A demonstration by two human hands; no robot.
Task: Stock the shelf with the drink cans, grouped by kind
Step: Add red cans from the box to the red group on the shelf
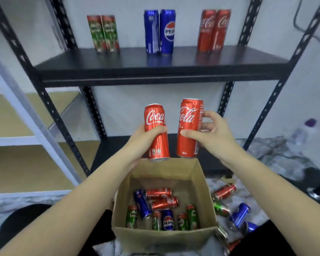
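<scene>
Glossy red cylindrical cans [156, 132], hands gripping

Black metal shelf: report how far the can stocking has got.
Done: the black metal shelf holds three pairs by kind, green Milo cans, blue Pepsi cans and red Coca-Cola cans. In hand: the left hand and right hand each grip a red Coca-Cola can. Left: mixed cans in the cardboard box and on the floor.
</scene>
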